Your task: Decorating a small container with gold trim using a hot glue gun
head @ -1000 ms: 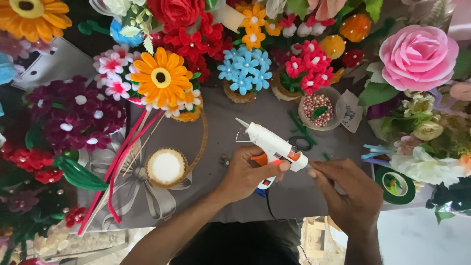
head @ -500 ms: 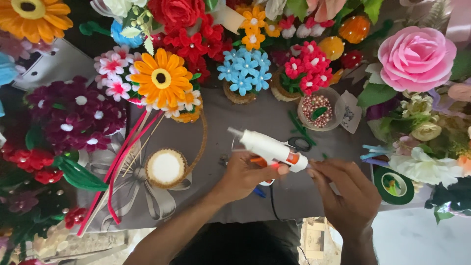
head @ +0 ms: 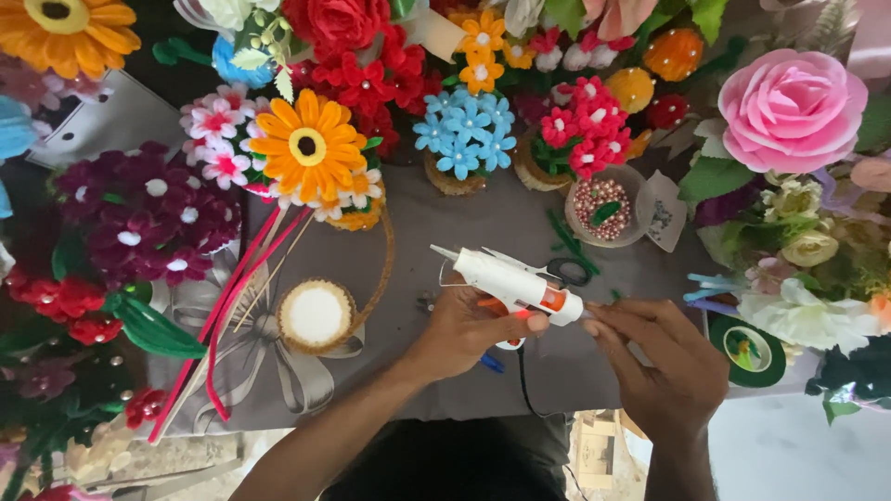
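Your left hand [head: 461,332] is gripping a white glue gun [head: 513,281] near the middle of the frame, fingers wrapped around its handle, so the handle and trigger are mostly hidden under your palm. Your right hand [head: 670,366] is pressing its fingertips against the rear end of the gun; whether something thin is pinched between those fingers is too small to make out.

Going by size, the grey table cover [head: 464,223] is lying under everything, its lower edge cut off by your body. A large pink rose [head: 791,109] is sitting at the upper right, partly cropped by leaves. An orange daisy [head: 309,147] is standing at the upper left of centre, and a purple flower cluster [head: 148,213] is filling the left side. A round woven basket [head: 317,315] with a white inside is resting left of your left hand. A small clear bowl of pinkish beads [head: 601,206] is sitting above the gun.

The glue gun itself is lying tilted, its nozzle pointing to the upper left, with an orange band near its rear and a dark cord [head: 524,380] trailing down toward the bottom edge, where it is vanishing against your dark clothing. Black scissors [head: 566,271] are peeking out just behind the gun, largely covered by it.
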